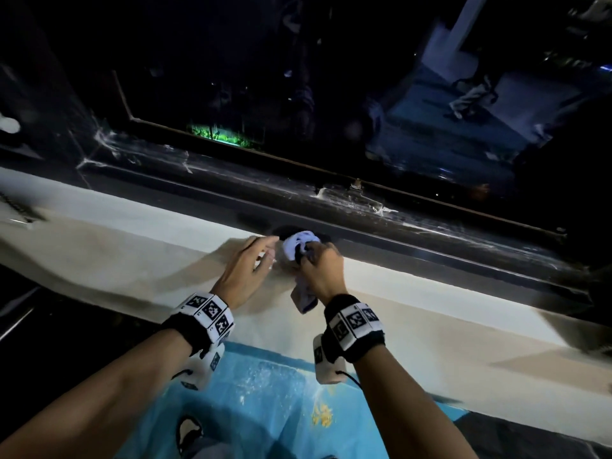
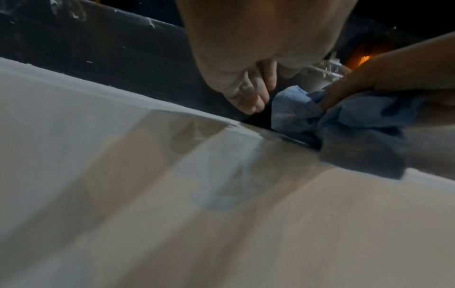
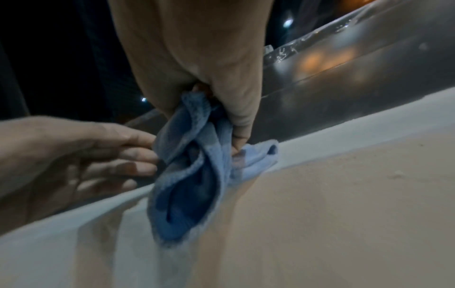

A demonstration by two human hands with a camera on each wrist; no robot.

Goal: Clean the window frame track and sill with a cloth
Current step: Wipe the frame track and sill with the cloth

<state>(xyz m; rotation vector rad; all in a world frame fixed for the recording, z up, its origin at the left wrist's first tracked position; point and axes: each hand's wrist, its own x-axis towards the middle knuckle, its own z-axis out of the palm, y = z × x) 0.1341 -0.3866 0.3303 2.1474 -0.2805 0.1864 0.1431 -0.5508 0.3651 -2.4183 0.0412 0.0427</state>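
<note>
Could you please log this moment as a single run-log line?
right hand grips bunched blue cloth at dark window track | left hand open beside cloth | pale sill below

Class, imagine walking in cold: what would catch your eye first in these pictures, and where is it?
First, the bunched blue cloth gripped in the right hand at the near edge of the dark window track. Beside it, the left hand reaches open-fingered toward the cloth. Behind them, white smears streak the track.
</note>
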